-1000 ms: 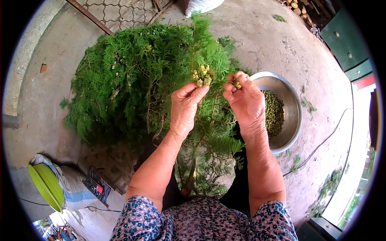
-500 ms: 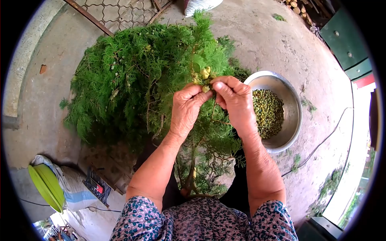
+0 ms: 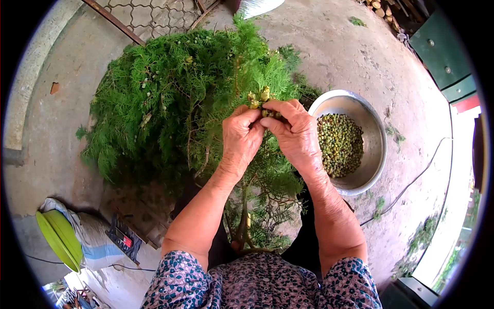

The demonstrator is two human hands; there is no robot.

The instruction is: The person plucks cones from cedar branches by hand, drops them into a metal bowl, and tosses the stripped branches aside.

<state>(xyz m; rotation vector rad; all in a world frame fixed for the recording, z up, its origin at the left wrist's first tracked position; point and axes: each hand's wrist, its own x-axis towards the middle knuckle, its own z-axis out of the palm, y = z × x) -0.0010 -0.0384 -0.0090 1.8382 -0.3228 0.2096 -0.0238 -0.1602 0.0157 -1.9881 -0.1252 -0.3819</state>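
Note:
My left hand (image 3: 241, 135) is closed in a pinch on a leafy conifer branch (image 3: 248, 62) that rises from between my knees. Pale yellow-green cones (image 3: 259, 97) cluster on it just beyond my fingertips. My right hand (image 3: 296, 135) meets the left one, thumb and forefinger bent round several small brownish-green cones (image 3: 271, 114). To the right of that hand stands a metal basin (image 3: 378, 149), partly filled with loose small green and brown cones (image 3: 339, 144). Part of its near-left rim is hidden behind my right wrist.
A big heap of cut green branches (image 3: 149, 103) covers the floor at left. Lower left, a lime-green basin (image 3: 57, 242) leans by a sack (image 3: 98, 239). A thin cable (image 3: 411, 185) crosses the concrete at right. A white sack (image 3: 260, 7) stands at the back.
My right hand has turned slightly and moved down and left, and small cones now show under its fingers. The branch top has shifted a little to the left.

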